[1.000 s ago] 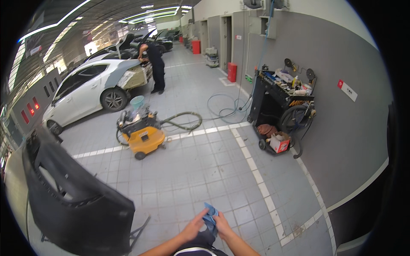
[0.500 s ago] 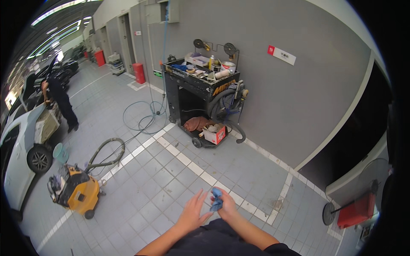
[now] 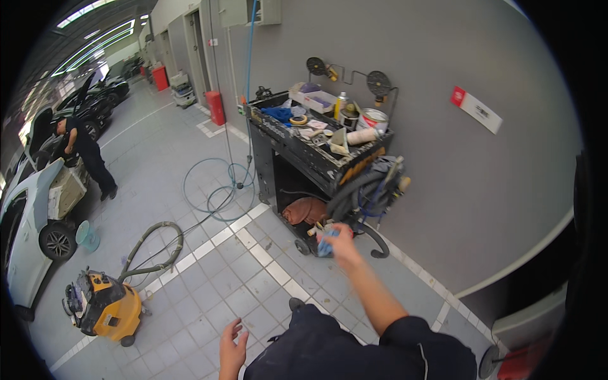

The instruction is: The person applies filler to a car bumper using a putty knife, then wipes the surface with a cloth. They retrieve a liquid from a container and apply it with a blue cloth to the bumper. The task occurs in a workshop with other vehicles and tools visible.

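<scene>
My right hand [image 3: 345,246] reaches forward, closed on a crumpled blue piece [image 3: 327,243], thin and soft like a glove or a wipe. It hangs in front of the low shelf of the black tool cart [image 3: 297,151] and covers most of a box there. A brown cloth bundle [image 3: 305,210] lies on that shelf. Lower down, my left hand [image 3: 234,342] is held over the floor with fingers apart and nothing in it. On the cart's top sit a blue cloth [image 3: 277,114], a roll of tape [image 3: 298,120], a spray can [image 3: 341,105] and a paint tin [image 3: 372,120].
Black hoses [image 3: 364,193] hang at the cart's right side. A yellow vacuum [image 3: 117,313] with a looped hose [image 3: 174,253] stands on the left floor. A coiled air hose [image 3: 209,190] lies behind it. A person [image 3: 88,152] bends over a white car [image 3: 35,202].
My hands have parted: the right has moved forward to the cart with the blue piece, the left back and lower. The cart appears closer now.
</scene>
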### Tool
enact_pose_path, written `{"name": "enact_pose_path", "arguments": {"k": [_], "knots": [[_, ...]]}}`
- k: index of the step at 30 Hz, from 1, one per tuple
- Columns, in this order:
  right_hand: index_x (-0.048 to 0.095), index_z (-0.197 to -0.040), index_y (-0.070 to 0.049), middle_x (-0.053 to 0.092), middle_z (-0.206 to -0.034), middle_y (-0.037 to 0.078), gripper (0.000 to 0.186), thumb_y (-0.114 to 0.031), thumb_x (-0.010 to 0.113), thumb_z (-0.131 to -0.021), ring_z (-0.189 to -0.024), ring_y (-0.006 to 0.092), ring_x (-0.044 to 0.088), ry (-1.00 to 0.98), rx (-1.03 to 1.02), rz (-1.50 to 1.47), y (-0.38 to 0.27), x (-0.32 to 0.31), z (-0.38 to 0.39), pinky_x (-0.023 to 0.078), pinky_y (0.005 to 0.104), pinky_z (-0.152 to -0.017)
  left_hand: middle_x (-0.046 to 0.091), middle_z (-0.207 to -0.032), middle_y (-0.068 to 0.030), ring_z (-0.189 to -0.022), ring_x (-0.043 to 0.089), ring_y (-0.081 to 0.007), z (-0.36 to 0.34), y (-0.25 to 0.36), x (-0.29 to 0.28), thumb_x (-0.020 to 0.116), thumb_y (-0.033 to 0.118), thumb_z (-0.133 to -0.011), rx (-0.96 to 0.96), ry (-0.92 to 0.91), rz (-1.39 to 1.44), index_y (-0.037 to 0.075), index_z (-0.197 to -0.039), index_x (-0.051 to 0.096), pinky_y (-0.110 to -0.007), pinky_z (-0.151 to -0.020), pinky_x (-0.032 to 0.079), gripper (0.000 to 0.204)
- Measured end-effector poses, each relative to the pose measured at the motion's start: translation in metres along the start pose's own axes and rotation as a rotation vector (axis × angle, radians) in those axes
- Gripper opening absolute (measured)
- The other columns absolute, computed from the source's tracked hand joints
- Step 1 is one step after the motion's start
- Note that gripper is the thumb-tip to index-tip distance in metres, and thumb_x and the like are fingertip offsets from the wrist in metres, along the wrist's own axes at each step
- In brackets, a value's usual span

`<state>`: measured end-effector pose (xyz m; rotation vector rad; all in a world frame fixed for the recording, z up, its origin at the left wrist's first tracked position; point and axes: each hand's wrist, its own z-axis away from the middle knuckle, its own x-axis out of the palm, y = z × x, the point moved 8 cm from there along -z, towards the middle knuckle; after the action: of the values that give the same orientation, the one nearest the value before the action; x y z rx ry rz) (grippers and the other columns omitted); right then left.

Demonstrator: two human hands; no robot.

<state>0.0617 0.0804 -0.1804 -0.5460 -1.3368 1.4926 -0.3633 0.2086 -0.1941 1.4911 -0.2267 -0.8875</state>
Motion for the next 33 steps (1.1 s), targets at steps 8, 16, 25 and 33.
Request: {"name": "enact_pose_path", "arguments": {"k": [8, 16, 25, 33], "knots": [[0.064, -0.112, -0.008, 0.062, -0.113, 0.014, 0.033, -0.003, 0.071, -0.080, -0.107, 0.0315, 0.058, 0.512, -1.430, 0.614, -0.351, 0.022, -0.132, 0.046, 0.0380, -0.092, 0.059, -0.132, -0.0171, -0.120, 0.059, -0.0290, -0.081, 0.065, 0.027, 0.063, 0.004, -0.090, -0.155, 0.316, 0.038, 0.002, -0.135, 0.053, -0.040, -0.101, 0.045, 0.047], [0.064, -0.120, -0.002, 0.054, -0.135, 0.020, 0.039, -0.018, 0.070, -0.085, -0.123, 0.0381, 0.049, 0.566, -0.918, 1.273, -0.279, -0.020, -0.333, 0.041, 0.0478, -0.102, 0.061, -0.131, -0.0157, -0.119, 0.059, -0.0286, -0.108, 0.097, 0.065, 0.064, 0.004, -0.089, -0.255, 0.313, -0.049, 0.002, -0.135, 0.053, -0.039, -0.100, 0.046, 0.048], [0.068, -0.095, 0.001, 0.067, -0.082, 0.010, 0.010, -0.007, 0.062, -0.092, -0.077, 0.0187, 0.063, -0.513, -0.637, 0.612, -0.039, 0.169, -0.197, 0.049, 0.0295, -0.073, 0.062, -0.125, -0.0208, -0.115, 0.060, -0.0360, -0.067, 0.105, 0.082, 0.073, 0.016, -0.086, -0.317, 0.315, -0.314, 0.002, -0.132, 0.054, -0.040, -0.096, 0.048, 0.053], [0.068, -0.112, -0.003, 0.070, -0.098, 0.005, 0.020, -0.008, 0.058, -0.095, -0.091, 0.0110, 0.063, -1.837, 0.165, 0.669, 0.100, 0.231, 0.161, 0.050, 0.0273, -0.083, 0.064, -0.117, -0.0204, -0.107, 0.061, -0.0389, 0.037, 0.114, 0.065, 0.066, 0.031, -0.091, -0.470, 0.536, -0.416, 0.002, -0.127, 0.058, -0.045, -0.089, 0.051, 0.047]]}}
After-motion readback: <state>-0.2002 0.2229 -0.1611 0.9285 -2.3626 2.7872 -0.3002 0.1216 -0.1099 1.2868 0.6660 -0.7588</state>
